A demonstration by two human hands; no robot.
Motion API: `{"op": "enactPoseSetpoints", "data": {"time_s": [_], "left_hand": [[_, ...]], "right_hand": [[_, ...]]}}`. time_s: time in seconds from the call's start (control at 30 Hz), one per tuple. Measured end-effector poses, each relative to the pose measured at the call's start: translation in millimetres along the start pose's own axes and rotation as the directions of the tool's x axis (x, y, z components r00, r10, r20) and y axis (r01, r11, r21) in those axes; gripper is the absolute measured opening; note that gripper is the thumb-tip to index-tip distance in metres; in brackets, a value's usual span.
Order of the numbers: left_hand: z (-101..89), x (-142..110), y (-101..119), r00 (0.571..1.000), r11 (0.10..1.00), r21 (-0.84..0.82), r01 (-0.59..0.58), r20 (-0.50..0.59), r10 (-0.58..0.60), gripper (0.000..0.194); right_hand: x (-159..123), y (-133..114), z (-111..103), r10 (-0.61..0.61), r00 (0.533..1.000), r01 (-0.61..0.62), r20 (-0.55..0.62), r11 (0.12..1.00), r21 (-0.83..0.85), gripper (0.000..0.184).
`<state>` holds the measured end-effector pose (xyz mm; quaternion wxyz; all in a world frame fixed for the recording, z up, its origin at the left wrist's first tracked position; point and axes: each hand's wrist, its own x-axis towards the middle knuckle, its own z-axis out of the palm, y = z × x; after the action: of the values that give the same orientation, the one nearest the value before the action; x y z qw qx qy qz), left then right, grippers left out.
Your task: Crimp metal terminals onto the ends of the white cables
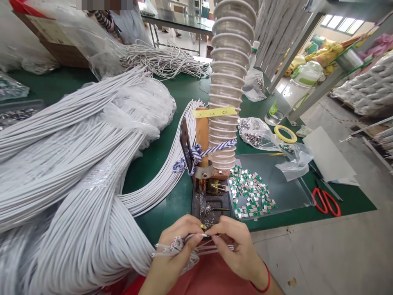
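Note:
My left hand (178,241) is closed around a small bunch of white cable ends (172,247), with the cut tips sticking out to the left. My right hand (233,241) pinches the same cables just to the right, fingertips meeting the left hand's near a small yellow-tipped piece (203,226). Both hands sit just in front of a dark soldering stand (210,205) at the table's near edge. A big heap of white cables (76,172) lies to the left.
A ribbed clear hose (229,82) rises behind the stand, tied with striped cord to a wooden post (202,135). A clear tray holds several small green parts (251,192). Red scissors (327,201), a yellow tape roll (285,134) and plastic bags lie to the right.

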<state>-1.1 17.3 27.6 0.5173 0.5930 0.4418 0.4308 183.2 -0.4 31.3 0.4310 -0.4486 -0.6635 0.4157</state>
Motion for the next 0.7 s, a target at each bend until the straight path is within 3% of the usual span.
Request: {"op": "enactPoseSetpoints", "data": {"time_s": [0.17, 0.37, 0.7], "left_hand": [[-1.0, -0.1, -0.5, 1.0, 1.0, -0.006, 0.015, 0.012, -0.015, 0.018], [-1.9, 0.8, -0.6, 1.0, 1.0, 0.004, 0.0, 0.03, 0.0, 0.019], [-2.4, -0.6, -3.2, 0.997, 0.999, 0.014, -0.052, 0.057, 0.051, 0.019]], "right_hand": [[1.5, 1.2, -2.5, 0.005, 0.999, -0.004, -0.042, 1.0, 0.021, 0.02], [2.3, 0.4, -1.1, -0.021, 1.0, 0.021, 0.023, 1.0, -0.018, 0.019], [1.1, 3.8, 0.5, -0.085, 0.996, 0.085, 0.017, 0.996, -0.019, 0.017]]}}
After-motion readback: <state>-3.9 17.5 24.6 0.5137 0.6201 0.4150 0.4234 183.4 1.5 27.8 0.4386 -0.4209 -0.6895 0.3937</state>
